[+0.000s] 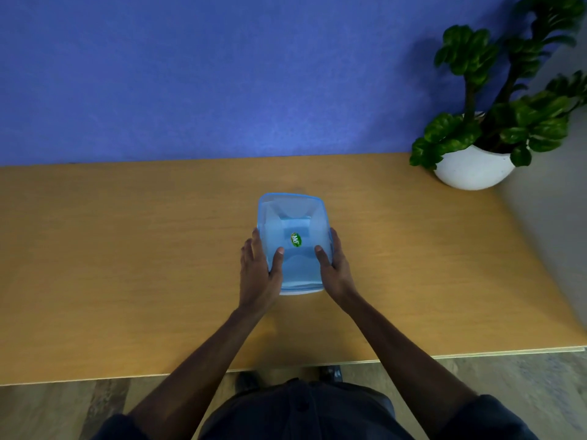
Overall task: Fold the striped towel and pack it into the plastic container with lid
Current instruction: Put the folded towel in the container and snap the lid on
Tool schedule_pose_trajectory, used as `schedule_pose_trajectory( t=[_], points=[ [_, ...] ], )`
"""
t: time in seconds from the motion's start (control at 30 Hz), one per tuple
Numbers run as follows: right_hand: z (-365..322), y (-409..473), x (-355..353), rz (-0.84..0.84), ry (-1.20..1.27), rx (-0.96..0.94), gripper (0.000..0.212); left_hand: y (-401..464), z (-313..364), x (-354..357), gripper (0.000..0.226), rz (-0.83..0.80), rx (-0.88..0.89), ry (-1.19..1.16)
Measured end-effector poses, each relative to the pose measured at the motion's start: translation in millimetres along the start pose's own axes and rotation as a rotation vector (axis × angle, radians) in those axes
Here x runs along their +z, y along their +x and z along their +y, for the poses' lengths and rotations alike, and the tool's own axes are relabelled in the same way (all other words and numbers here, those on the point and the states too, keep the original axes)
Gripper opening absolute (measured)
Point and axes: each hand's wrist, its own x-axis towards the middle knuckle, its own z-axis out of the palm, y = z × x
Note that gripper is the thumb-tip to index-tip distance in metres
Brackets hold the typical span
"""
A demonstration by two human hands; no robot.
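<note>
A translucent plastic container [292,217] with a blue lid stands in the middle of the wooden table [127,265]. The lid sits on top and carries a small green oval sticker [296,240]. Pale folded cloth shows faintly through the lid; its stripes cannot be made out. My left hand [259,268] grips the container's left side, thumb resting on the lid. My right hand [333,268] grips the right side the same way, thumb on the lid.
A green plant in a white round pot [473,168] stands at the table's far right corner. A blue wall [222,74] runs behind the table. The table's near edge [95,377] lies just in front of my body.
</note>
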Motion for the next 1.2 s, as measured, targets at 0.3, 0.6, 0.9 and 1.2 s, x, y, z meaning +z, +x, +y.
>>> schedule_pose_trajectory(
  t=[0.3, 0.6, 0.9, 1.2],
  points=[
    [-5, 1, 9, 0.031, -0.111, -0.068, 0.079, 7, -10, -1, 0.063, -0.042, -0.014, -0.012],
    [-8, 1, 15, 0.067, -0.115, -0.082, 0.076, 8, -22, 3, 0.051, 0.097, -0.052, -0.230],
    [-4, -4, 11, 0.051, -0.048, -0.075, 0.071, -10, -19, 10, 0.040, 0.171, 0.016, -0.229],
    [-6, -3, 14, 0.081, -0.103, -0.098, 0.069, -8, -25, 13, 0.032, 0.143, 0.013, -0.197]
  ],
)
